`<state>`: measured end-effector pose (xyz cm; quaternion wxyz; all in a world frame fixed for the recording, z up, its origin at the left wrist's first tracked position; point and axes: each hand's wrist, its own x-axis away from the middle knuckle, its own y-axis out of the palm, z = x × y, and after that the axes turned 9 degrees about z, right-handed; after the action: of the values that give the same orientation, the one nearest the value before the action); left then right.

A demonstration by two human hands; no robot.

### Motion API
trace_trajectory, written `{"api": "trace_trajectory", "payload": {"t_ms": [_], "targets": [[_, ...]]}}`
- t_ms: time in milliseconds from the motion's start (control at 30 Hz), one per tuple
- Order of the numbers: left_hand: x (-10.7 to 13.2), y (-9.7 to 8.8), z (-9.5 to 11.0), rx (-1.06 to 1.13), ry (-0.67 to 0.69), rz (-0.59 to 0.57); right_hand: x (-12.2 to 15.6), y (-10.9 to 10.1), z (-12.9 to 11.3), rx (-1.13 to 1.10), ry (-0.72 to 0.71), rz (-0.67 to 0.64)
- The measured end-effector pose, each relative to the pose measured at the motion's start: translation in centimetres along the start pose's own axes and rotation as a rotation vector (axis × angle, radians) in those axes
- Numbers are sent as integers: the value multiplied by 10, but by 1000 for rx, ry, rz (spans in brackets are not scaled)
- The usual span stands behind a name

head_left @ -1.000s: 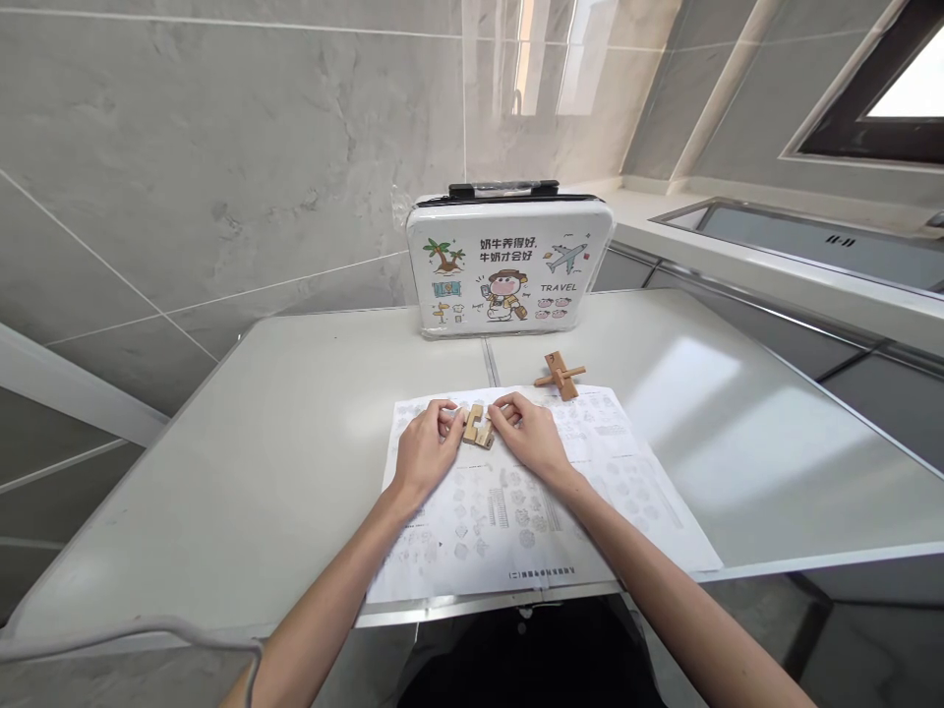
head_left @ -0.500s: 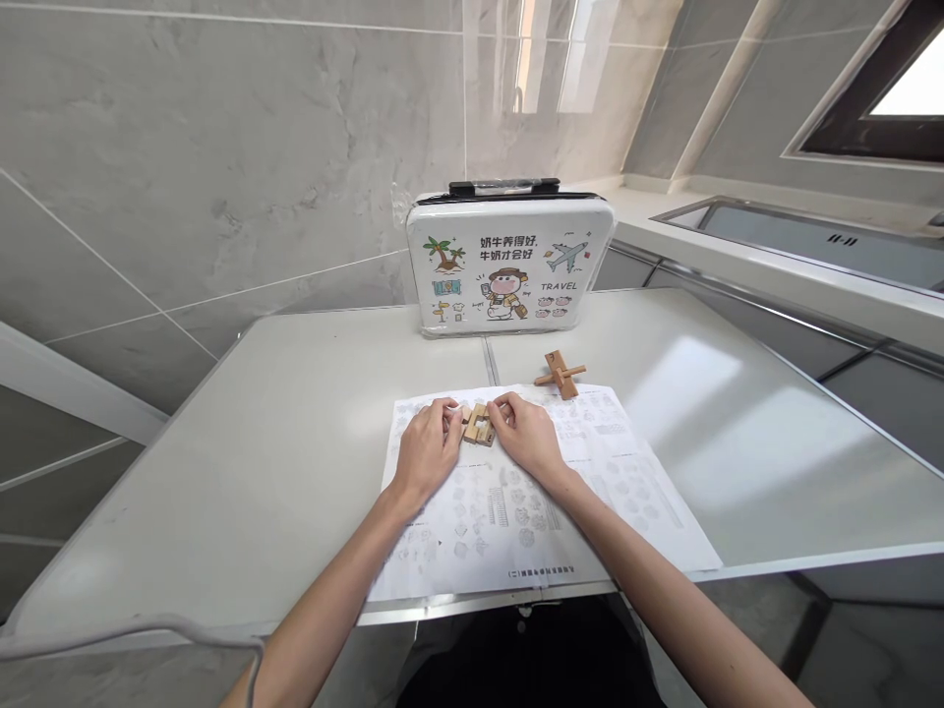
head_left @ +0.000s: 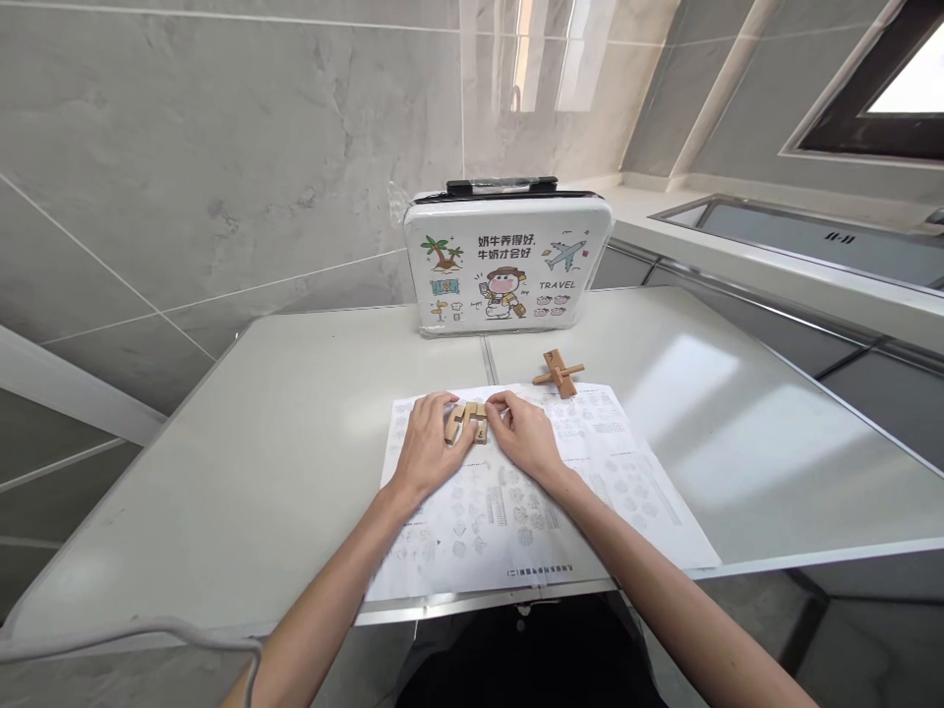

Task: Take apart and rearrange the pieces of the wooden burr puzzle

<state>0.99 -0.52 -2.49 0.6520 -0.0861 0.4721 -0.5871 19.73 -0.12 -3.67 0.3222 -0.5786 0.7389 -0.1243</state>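
Observation:
Notched wooden puzzle pieces (head_left: pixel 473 413) lie side by side on a printed paper sheet (head_left: pixel 508 536). My left hand (head_left: pixel 430 447) curls round their left side, its thumb reaching across the near edge toward the middle. Pinched at the right edge of the same pieces are the fingers of my right hand (head_left: pixel 525 431). A dark mark shows on the right piece's face. Just beyond the sheet's far edge, a cross-shaped wooden puzzle assembly (head_left: pixel 560 374) rests untouched. My fingers partly hide the held pieces.
A white cartoon-printed case (head_left: pixel 508 261) in clear wrap stands at the back against the tiled wall. The pale table (head_left: pixel 295 423) has a seam down its middle. At right is a counter with a sink (head_left: pixel 811 241). A grey cable (head_left: pixel 184 624) crosses the front left corner.
My left thumb has moved right across the pieces' near edge. The left piece has shifted left and tilted, and the pieces have turned slightly. My right hand has barely moved.

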Motion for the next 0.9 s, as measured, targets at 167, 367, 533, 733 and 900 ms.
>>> {"api": "trace_trajectory", "payload": {"t_ms": [167, 367, 533, 733, 900], "targets": [[1, -2, -4, 50, 109, -154, 2, 0, -2, -12, -56, -37], [-3, -7, -15, -17, 112, -207, 3, -3, -5, -52, -102, -132], [-9, -11, -24, -46, 131, -200, 3, -3, -6, -67, -97, -139], [-16, -20, -44, -83, 45, -103, 2, -4, -5, -90, -84, -129], [-22, -30, -62, -135, -31, 43, 2, -4, -5, -79, -79, -146]]}}
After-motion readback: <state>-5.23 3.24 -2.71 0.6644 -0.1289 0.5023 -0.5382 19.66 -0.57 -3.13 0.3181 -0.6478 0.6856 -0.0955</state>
